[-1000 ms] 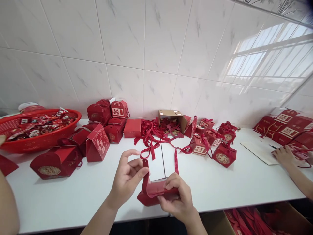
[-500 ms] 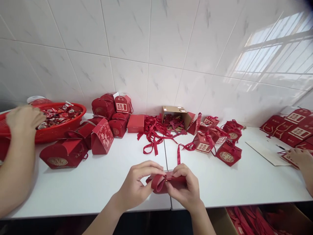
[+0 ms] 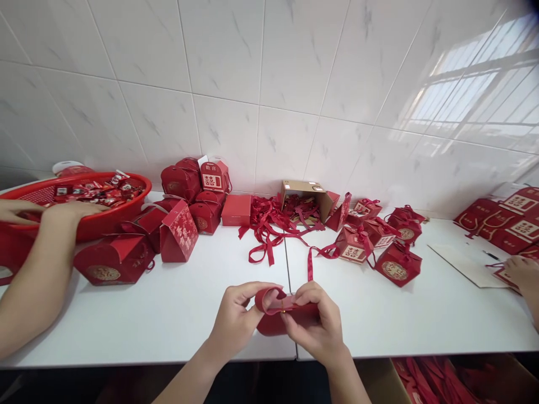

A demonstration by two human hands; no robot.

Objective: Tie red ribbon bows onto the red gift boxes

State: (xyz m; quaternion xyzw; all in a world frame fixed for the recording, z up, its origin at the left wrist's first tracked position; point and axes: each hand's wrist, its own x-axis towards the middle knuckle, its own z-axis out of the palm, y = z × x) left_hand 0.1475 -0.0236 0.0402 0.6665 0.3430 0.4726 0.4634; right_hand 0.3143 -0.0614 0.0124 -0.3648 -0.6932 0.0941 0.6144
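A small red gift bag [image 3: 270, 325] is held just above the front of the white table, over the seam. A strip of it curls into a loop at its left top, and a tiny gold-coloured fastener shows near the middle. My left hand [image 3: 236, 317] pinches the curled strip between thumb and fingers. On the other side, my right hand [image 3: 318, 320] is closed on the bag's top edge, thumb close to the gold piece. The bag's underside and part of its right end are hidden. A red ribbon [image 3: 310, 264] runs behind my right hand.
Red gift boxes [image 3: 115, 261] stand left and right of me. Ribbons [image 3: 269, 216] lie piled beside an open cardboard box [image 3: 326, 205]. Another person's arms reach into a red basket [image 3: 145, 193] of candies at left; another hand [image 3: 522, 275] rests at far right.
My left hand has turned the curled strip upward, so its loop is wider and shows its inside. The person at left has brought both hands lower into the basket. The view has shifted slightly.
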